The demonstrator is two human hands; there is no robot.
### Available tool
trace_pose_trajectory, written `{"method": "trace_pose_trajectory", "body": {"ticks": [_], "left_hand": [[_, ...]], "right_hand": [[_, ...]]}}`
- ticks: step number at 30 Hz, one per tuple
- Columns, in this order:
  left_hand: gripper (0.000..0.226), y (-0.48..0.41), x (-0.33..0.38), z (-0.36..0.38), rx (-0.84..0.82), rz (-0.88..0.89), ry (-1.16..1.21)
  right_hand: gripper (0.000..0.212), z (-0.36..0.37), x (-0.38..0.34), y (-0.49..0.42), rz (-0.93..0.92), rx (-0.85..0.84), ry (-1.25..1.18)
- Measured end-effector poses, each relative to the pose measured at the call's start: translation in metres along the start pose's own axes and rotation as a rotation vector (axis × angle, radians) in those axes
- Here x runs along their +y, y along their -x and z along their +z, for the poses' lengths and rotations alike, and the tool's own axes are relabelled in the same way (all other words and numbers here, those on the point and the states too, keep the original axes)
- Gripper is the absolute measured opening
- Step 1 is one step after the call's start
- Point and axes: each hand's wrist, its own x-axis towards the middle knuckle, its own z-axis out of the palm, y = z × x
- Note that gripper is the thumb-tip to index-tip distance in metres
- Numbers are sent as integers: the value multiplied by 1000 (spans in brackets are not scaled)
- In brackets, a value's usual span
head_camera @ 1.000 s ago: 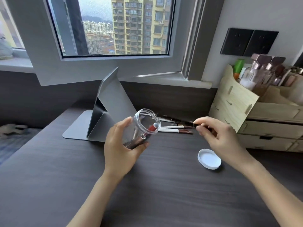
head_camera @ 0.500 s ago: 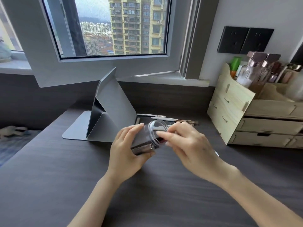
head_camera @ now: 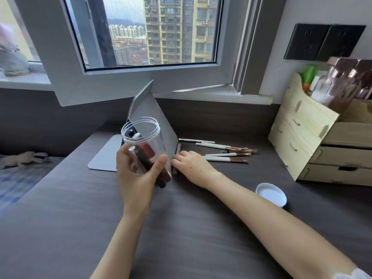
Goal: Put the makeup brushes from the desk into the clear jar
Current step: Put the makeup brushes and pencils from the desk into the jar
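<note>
My left hand (head_camera: 138, 174) grips the clear jar (head_camera: 144, 137) above the desk, its open mouth tilted up and away. Dark and red-handled brushes (head_camera: 147, 156) stand inside it. My right hand (head_camera: 193, 165) rests low on the desk just right of the jar, fingers on a dark brush (head_camera: 178, 150) lying beside the grey stand. Whether the fingers have closed on that brush is hidden by the jar. Several white-handled brushes (head_camera: 221, 156) lie on the desk to the right of that hand.
A grey folded tablet stand (head_camera: 149, 117) sits behind the jar. The jar's white lid (head_camera: 271, 194) lies on the dark desk (head_camera: 181, 228) at the right. A wooden drawer organizer (head_camera: 314, 137) with bottles stands at the far right. An open window sash (head_camera: 141, 85) overhangs the desk's back.
My right hand left the jar's mouth after putting a brush in and dropped to the desk beside the stand. My left hand turned the jar more upright.
</note>
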Motion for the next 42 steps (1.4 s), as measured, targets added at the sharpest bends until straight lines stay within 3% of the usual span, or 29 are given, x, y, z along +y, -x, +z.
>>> {"method": "trace_pose_trajectory", "body": {"ticks": [3, 6, 8, 13, 15, 18, 21, 27, 29, 33, 35, 37, 40, 42], "left_hand": [[56, -1, -1, 1, -12, -6, 43], [58, -1, -3, 0, -15, -7, 21], [60, 0, -4, -1, -12, -3, -4], [67, 5, -1, 2, -49, 107, -133], [71, 6, -3, 2, -84, 191, -233], [71, 9, -4, 4, -129, 326, -405], [69, 13, -2, 9, -227, 460, -499], [67, 19, -5, 11, -313, 468, -533], [67, 20, -4, 12, -324, 476, -534], [67, 19, -6, 12, -336, 501, -551], [67, 18, -7, 12, -335, 495, -562], [66, 18, -6, 12, -319, 446, -554], [69, 16, -7, 11, -281, 413, -522], [71, 16, -7, 11, -261, 405, -515]], "right_hand": [[30, 5, 2, -4, -99, 15, 117], [6, -5, 6, 2, -147, 53, 129], [4, -12, 11, 11, -66, 185, 55], [15, -81, 13, 48, 575, 706, -755], [26, -114, 13, 65, 669, 891, -988], [36, -152, 4, 89, 617, 1039, -1141], [37, -169, -15, 102, 531, 1029, -1135], [15, -142, -37, 95, 487, 811, -1022], [9, -128, -41, 89, 492, 752, -892], [25, -101, -39, 82, 354, 711, -400], [29, -96, -36, 81, 313, 701, -343], [33, -99, -27, 80, 361, 723, -499], [29, -95, 2, 71, 641, 772, -750], [27, -73, 32, 56, 793, 637, -689]]}}
